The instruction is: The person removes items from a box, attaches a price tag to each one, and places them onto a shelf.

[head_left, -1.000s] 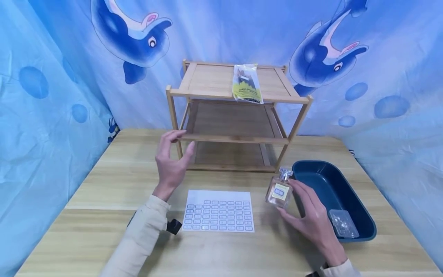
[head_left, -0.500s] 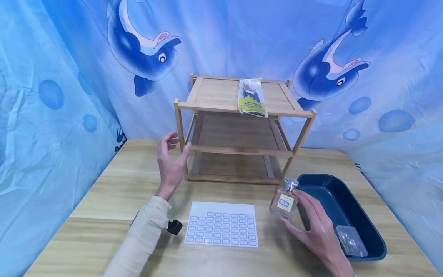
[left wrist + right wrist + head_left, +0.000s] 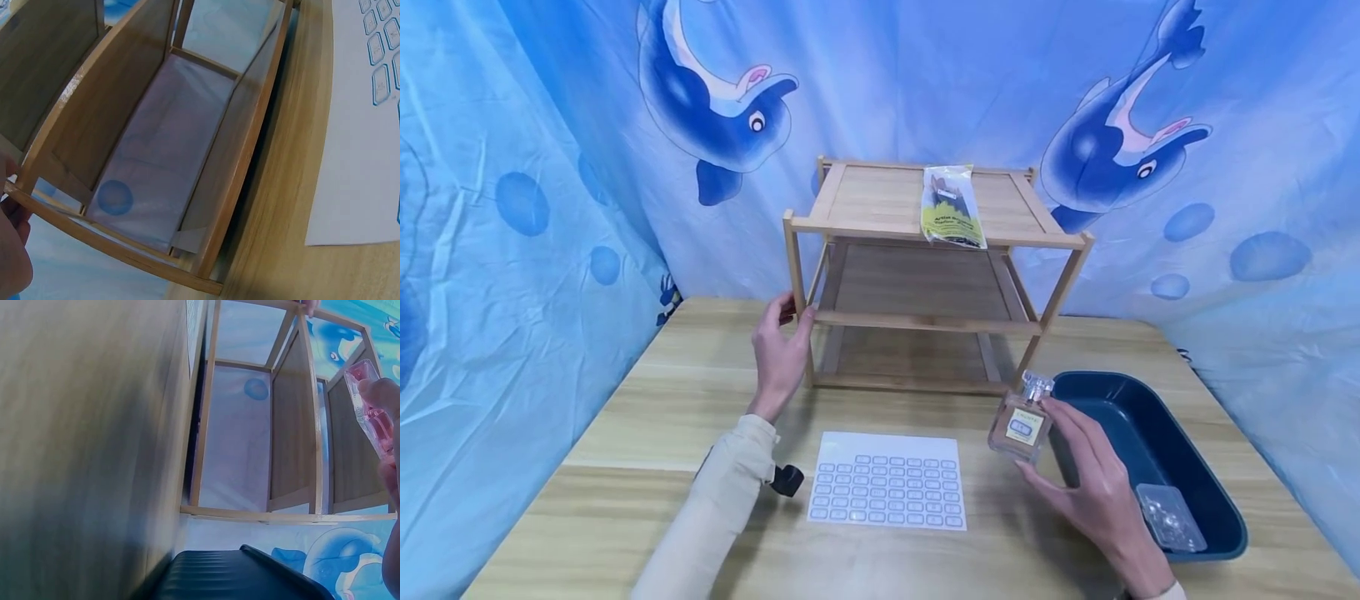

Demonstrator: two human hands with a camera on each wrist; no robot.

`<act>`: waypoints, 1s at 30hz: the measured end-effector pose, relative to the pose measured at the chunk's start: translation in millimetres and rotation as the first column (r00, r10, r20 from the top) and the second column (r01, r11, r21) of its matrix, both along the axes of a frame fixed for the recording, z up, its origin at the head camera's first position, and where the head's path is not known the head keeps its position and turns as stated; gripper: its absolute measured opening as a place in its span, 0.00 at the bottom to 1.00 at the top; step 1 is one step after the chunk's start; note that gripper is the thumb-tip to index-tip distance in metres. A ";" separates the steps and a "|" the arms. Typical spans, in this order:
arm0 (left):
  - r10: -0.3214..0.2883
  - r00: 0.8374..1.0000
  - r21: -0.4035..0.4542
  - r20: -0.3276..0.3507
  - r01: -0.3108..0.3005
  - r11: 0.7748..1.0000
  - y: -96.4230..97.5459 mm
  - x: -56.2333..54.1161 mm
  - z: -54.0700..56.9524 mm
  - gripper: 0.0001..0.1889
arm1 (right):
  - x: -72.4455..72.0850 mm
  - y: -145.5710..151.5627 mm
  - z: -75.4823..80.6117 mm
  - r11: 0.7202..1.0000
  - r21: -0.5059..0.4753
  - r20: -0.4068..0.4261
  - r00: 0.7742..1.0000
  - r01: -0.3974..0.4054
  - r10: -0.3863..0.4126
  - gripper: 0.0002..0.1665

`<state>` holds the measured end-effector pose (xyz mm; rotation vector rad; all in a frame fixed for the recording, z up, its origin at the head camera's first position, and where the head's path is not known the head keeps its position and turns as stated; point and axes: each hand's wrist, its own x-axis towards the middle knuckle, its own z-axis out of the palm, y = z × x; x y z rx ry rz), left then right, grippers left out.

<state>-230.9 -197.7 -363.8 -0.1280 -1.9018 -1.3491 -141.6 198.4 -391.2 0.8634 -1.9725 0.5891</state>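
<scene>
My left hand (image 3: 779, 354) grips the left front post of a three-tier wooden shelf rack (image 3: 880, 320), thumb in front and fingers behind. In the left wrist view that hand shows only at the left edge, against the rack's frame. A clear glass perfume bottle (image 3: 1021, 427) with a faceted cap and a pale label is pinched between the thumb and fingers of my right hand (image 3: 1093, 479). It is held tilted above the table, in front of the rack's right front post. The right wrist view shows the bottle's bottom end (image 3: 365, 394) past the fingers.
A printed sheet of small labels (image 3: 891, 446) lies in front of the rack. A dark blue tray (image 3: 1213, 479) with a clear plastic case (image 3: 1171, 518) inside stands at the right. On the top tier lies a packet (image 3: 952, 208). A dolphin-printed curtain (image 3: 910, 75) hangs behind.
My left hand has closed from spread fingers onto the rack's left post. The perfume bottle remains in my right hand, nearly in the same place. The head view has shifted slightly.
</scene>
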 end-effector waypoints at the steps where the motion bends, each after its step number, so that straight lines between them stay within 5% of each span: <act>1: 0.003 1.000 -0.001 -0.006 -0.003 1.000 0.0 -0.9 -0.5 0.18 | -0.6 0.3 0.8 1.000 -0.001 -0.004 1.000 -0.002 0.002 0.45; 30: -0.018 1.000 -0.031 0.012 0.019 0.999 -9.9 -5.6 -7.3 0.19 | -37.0 -19.7 19.3 0.995 0.014 -0.050 0.994 -0.099 0.100 0.41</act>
